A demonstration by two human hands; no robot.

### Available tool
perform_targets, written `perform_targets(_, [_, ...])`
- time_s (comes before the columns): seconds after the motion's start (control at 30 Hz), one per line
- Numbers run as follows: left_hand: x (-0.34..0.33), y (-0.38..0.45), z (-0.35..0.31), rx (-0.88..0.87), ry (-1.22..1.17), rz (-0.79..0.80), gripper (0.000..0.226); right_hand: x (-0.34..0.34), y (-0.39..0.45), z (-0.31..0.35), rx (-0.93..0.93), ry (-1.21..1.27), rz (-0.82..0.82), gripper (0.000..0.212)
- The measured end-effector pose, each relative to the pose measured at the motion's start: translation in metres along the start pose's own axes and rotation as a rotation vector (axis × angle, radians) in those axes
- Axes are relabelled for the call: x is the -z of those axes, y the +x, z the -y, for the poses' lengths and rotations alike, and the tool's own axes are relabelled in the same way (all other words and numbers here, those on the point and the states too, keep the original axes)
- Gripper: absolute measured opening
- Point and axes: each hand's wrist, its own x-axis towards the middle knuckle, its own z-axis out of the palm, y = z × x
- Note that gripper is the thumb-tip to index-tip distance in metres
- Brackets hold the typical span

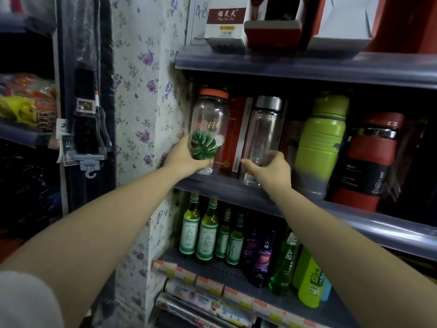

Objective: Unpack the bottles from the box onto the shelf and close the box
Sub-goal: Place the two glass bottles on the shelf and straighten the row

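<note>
Left hand [186, 159] around leaf-print bottle [209, 129]

Floral wallpaper [142, 95] left of the racks. Up top: white-and-brown carton [223, 22] w/ Chinese print, beside a red-and-white carton [272, 29]. Lowest level: four green glass flasks [208, 235] w/ green-white labels in front, two dark purple ones [259, 254] just right, then a bright green one [283, 261] and a lime container [308, 280]. Price tags [212, 284] along the front edge. Far left: dark packaged goods on hooks [86, 114], yellow packets [21, 110] behind
</note>
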Motion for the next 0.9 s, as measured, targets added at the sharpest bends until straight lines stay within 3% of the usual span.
perform_targets(0.13, [-0.003,-0.004,0.001,-0.050,0.102,0.007,0.087,-0.005,0.000,-0.001,0.039,-0.071,-0.037,0.080])
perform_targets(0.3, [-0.001,-0.005,0.004,-0.070,0.175,0.061,0.094,0.005,0.005,-0.002,-0.003,-0.078,0.136,0.085])
perform_targets(0.43, [-0.002,-0.003,0.003,-0.092,0.289,0.048,0.097,0.006,0.004,-0.004,-0.009,-0.046,0.092,0.089])
perform_targets(0.53, [-0.002,-0.002,0.005,-0.101,0.311,0.042,0.098,0.000,0.003,-0.002,0.013,-0.085,0.076,0.090])
perform_targets(0.7, [-0.001,0.002,0.007,-0.097,0.323,0.079,0.102,0.004,0.012,-0.005,-0.071,-0.019,0.221,0.096])
perform_targets(0.9, [-0.001,0.001,0.007,-0.098,0.319,0.076,0.099,0.001,0.011,-0.004,-0.039,-0.064,0.197,0.092])
